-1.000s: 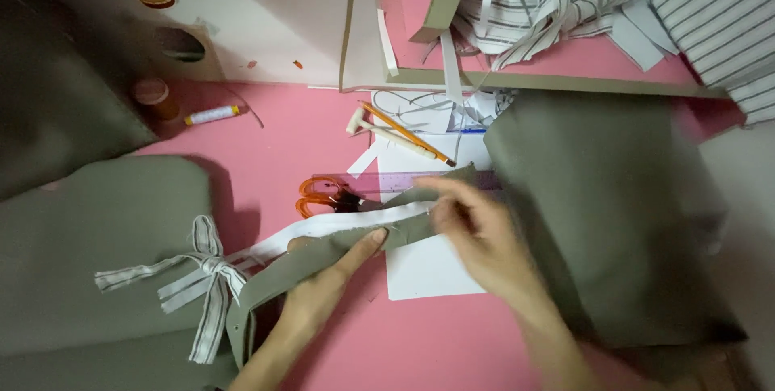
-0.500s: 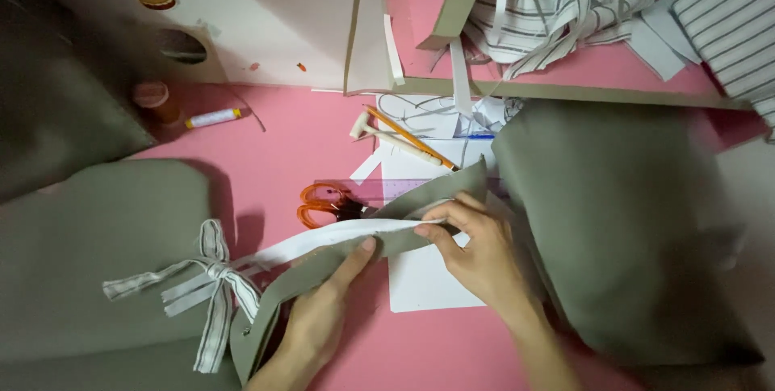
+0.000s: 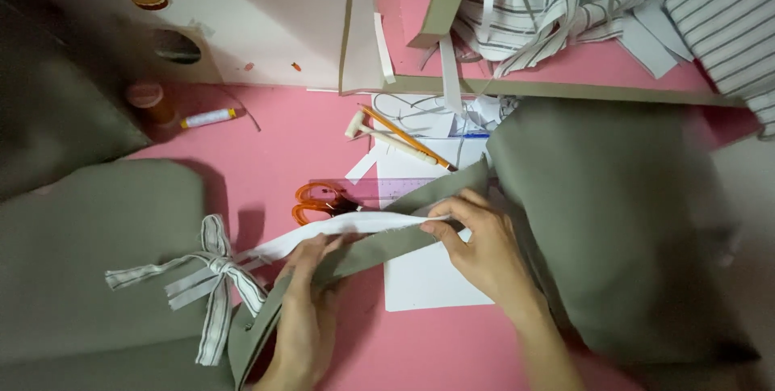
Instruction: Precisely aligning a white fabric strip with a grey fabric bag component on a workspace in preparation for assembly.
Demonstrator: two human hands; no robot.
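R hand (image 3: 484, 250): fingers (image 3: 440, 227) closing in a pinch on the narrow white fabric strip (image 3: 355, 225), w/ the long olive-green cloth band (image 3: 379, 247) folding under it. L hand (image 3: 303, 318): fingers (image 3: 311, 252) curling over & pressing the same band near its lower end, gripping it. Strip & band are lying diagonally across the pink tabletop (image 3: 282, 141), passing over a white paper sheet (image 3: 428, 278). Just behind: orange-handled scissors (image 3: 316, 201), clear ruler (image 3: 379, 191). Striped grey-white ribbon bow (image 3: 206, 278) is sitting at L on a large olive fabric piece (image 3: 89, 254).
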